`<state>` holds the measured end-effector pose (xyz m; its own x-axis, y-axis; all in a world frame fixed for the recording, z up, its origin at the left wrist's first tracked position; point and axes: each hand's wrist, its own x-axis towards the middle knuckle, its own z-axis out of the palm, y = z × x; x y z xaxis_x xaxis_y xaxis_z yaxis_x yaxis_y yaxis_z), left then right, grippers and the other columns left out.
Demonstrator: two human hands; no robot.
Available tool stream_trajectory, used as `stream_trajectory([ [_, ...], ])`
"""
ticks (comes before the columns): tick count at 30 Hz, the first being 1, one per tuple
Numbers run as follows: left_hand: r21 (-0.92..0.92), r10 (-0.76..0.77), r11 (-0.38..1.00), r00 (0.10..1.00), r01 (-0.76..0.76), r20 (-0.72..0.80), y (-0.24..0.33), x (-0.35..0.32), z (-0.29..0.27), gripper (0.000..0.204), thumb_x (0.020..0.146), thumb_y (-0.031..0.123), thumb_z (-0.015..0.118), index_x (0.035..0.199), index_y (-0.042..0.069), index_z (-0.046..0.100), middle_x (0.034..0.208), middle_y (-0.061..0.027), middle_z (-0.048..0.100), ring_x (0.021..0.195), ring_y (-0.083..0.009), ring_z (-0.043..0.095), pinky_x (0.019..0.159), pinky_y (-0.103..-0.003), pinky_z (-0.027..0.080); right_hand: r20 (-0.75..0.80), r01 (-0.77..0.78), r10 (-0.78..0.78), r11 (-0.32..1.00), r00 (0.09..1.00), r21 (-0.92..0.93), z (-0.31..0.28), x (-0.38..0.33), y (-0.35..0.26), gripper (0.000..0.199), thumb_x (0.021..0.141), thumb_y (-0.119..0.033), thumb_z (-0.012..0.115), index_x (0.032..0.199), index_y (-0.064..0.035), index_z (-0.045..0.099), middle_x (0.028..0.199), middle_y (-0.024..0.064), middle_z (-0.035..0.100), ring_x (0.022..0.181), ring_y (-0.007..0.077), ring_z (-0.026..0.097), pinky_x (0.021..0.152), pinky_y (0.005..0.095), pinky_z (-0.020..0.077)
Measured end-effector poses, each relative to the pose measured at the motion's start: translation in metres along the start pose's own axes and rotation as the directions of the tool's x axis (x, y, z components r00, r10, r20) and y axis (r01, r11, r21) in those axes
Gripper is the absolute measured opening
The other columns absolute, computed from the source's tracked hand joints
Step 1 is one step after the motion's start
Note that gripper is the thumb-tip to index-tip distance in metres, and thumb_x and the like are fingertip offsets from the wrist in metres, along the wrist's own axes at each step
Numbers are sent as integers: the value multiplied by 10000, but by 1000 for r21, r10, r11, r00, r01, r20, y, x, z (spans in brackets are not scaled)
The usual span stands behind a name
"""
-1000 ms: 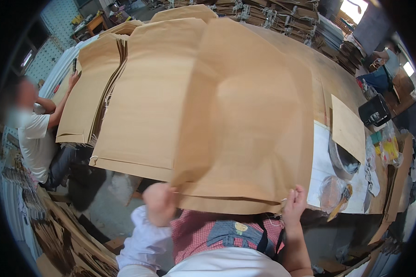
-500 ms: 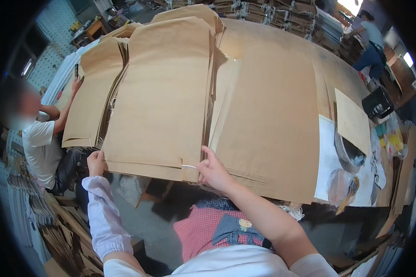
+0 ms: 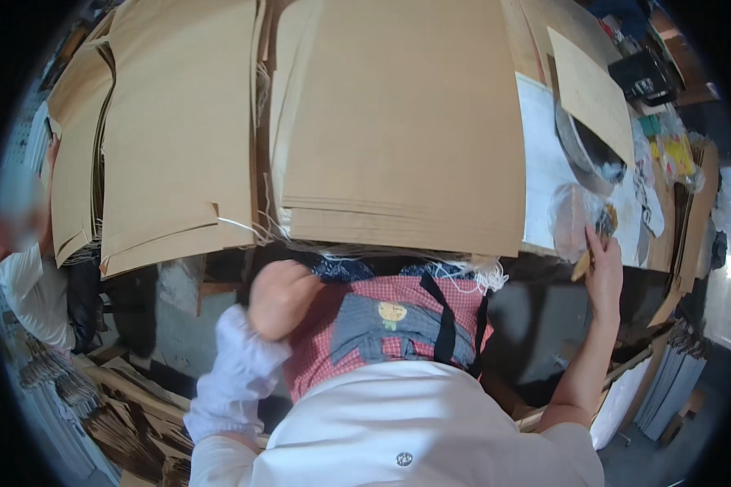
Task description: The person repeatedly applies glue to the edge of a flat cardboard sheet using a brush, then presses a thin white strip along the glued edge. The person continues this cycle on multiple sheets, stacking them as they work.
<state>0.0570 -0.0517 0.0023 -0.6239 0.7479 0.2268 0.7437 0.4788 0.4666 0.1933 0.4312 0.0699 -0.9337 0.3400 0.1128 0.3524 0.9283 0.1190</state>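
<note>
Overhead, two hands below stacked brown paper sheets (image 3: 406, 130)
Left hand (image 3: 280, 296) clenched, empty; right hand (image 3: 603, 268) grasping a small tan piece (image 3: 581, 265)

A stack of flat brown paper bags (image 3: 406, 130) lies on the table straight ahead, its near edges layered and slightly stepped, overhanging the table's front edge, with loose white string ends (image 3: 463, 272) hanging in a tangle below it. Just to its left lies a second stack of the same brown bags (image 3: 179, 138), tilted a little, its near corner lifted and curled. At the right, a small crumpled clear plastic bag (image 3: 577, 215) with something dark inside rests on white paper, touching the fingertips above a thin tan stick (image 3: 582, 264).
</note>
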Motion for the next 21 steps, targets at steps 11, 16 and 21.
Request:
stream_trajectory([
  [11, 308, -89, 951, 981, 32, 172, -41, 14, 133, 157, 758, 141, 554, 814, 27, 647, 905, -143, 634, 908, -302, 605, 770, -418, 492, -196, 17, 636, 276, 746, 961, -3, -11, -34, 142, 854, -46, 649, 765, -34, 538, 639, 10, 519, 529, 63, 447, 509, 184, 354],
  [16, -165, -68, 983, 995, 78, 66, -7, 16, 65, 59, 725, 29, 633, 747, 11, 581, 795, -136, 604, 787, -320, 590, 692, -420, 464, 12, -50, 468, 69, 884, 996, -4, 7, -138, 194, 907, -137, 569, 933, 14, 687, 772, 45, 629, 618, 77, 538, 540, 204, 429],
  [21, -96, -337, 934, 938, 343, 77, 19, 11, 1, 74, 774, 11, 619, 816, 30, 561, 757, -145, 566, 693, -333, 576, 591, -381, 457, -15, 17, 138, -18, 990, 1000, 0, 51, -244, 100, 886, -100, 646, 858, -5, 659, 680, -35, 586, 585, 52, 525, 535, 207, 422],
])
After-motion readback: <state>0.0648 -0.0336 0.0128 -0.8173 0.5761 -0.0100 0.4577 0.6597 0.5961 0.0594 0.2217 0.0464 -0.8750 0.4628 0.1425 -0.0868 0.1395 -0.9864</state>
